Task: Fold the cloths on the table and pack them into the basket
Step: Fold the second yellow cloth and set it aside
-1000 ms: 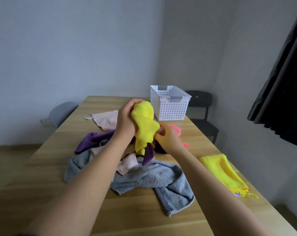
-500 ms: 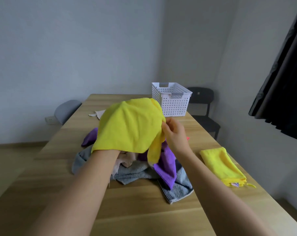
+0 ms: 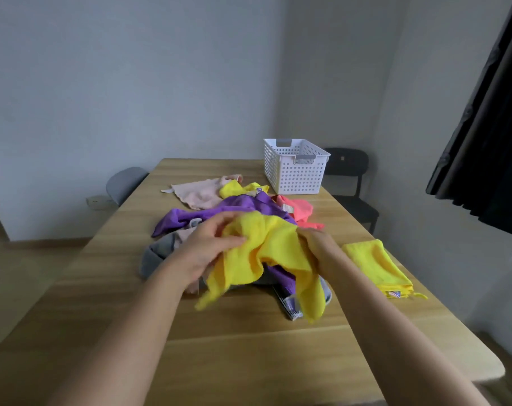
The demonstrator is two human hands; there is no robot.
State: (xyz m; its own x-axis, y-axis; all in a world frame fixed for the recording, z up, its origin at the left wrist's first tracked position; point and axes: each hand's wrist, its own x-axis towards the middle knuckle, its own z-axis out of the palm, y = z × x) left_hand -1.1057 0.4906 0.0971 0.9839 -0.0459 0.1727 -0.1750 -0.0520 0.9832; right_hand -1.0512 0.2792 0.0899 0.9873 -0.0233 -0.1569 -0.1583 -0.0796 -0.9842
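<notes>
A loose yellow cloth (image 3: 266, 253) hangs between my two hands above the pile in the middle of the wooden table (image 3: 248, 347). My left hand (image 3: 207, 247) pinches its left edge, and my right hand (image 3: 316, 247) grips its right edge. Under it lie a purple cloth (image 3: 219, 209), a grey towel (image 3: 158, 253), a pale pink cloth (image 3: 199, 191), a coral cloth (image 3: 298, 210) and a second yellow cloth (image 3: 234, 189). A folded yellow cloth (image 3: 377, 266) sits at the table's right edge. The white perforated basket (image 3: 295, 168) stands at the far right of the table.
A black chair (image 3: 351, 183) stands behind the basket and a grey chair (image 3: 125, 183) at the far left corner. A dark curtain (image 3: 489, 121) hangs on the right. Bare tabletop lies in front of the pile, near me.
The yellow cloth was raised and spread wide over my left hand; it is now lowered and slack between both hands. The view has tilted down toward the table.
</notes>
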